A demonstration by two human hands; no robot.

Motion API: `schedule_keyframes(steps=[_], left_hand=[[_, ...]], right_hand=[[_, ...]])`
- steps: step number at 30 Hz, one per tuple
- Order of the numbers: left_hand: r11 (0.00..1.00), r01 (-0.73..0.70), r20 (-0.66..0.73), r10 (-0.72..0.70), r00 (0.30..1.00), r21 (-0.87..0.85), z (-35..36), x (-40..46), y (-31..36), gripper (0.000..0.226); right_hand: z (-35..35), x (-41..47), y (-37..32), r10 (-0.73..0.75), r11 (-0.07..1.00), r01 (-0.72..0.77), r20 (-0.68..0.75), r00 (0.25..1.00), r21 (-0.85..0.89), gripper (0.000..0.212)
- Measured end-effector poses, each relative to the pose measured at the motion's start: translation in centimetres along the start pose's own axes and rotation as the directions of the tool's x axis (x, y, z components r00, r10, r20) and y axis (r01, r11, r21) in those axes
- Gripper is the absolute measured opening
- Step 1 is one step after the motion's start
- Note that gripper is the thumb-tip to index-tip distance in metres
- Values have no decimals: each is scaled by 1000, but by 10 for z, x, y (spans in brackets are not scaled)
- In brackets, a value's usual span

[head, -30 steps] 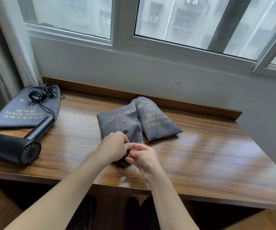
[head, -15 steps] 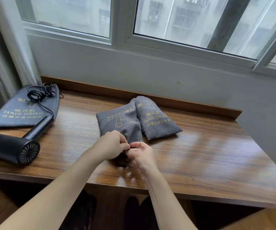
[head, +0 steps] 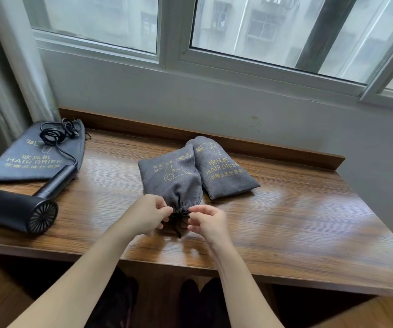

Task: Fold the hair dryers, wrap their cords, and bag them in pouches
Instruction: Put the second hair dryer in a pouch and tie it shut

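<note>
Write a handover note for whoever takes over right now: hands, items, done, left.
Left hand and right hand each pinch the drawstring at the cinched mouth of the near pouch.
A second filled pouch lies beside it, touching.
Done: two pouches filled; the near one is still being tied.
Left: the black hair dryer lies unfolded at the left of the table, its cord loose on a flat empty pouch.

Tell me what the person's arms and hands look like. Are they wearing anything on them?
Both arms are bare all the way into the picture: no sleeves show. The left hand and the right hand wear no gloves, and no rings, watch or bracelets can be seen. The forearms are long and slim, coming up from the bottom edge.
</note>
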State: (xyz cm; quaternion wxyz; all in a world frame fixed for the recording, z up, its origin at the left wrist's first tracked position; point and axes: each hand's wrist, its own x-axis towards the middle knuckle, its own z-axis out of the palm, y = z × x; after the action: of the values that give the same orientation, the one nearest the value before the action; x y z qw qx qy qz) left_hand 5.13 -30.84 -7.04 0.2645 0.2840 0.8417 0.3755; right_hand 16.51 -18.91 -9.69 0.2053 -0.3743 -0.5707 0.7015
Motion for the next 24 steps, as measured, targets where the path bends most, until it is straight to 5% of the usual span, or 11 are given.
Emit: schedule_keyframes(steps=[8, 12, 17, 20, 24], left_hand=[[996, 0, 45, 4, 999, -86, 4, -3, -5, 18], [986, 0, -38, -7, 999, -169, 4, -2, -4, 17], [998, -17, -77, 13, 997, -53, 2, 0, -5, 17], [999, -25, -103, 30, 994, 42, 1, -1, -4, 18], [989, -31, -131, 50, 990, 144, 1, 0, -7, 21]], right_hand=[[5, 0, 5, 55, 970, -28, -106, 993, 242, 20], [4, -2, 5, 120, 957, -128, 49, 992, 261, 19], [-2, 2, 2, 36, 989, -24, 80, 996, -145, 10], [-8, 9, 2, -62, 903, 80, 57, 996, -422, 12], [-10, 12, -1, -109, 805, 146, 99, 989, -575, 11]])
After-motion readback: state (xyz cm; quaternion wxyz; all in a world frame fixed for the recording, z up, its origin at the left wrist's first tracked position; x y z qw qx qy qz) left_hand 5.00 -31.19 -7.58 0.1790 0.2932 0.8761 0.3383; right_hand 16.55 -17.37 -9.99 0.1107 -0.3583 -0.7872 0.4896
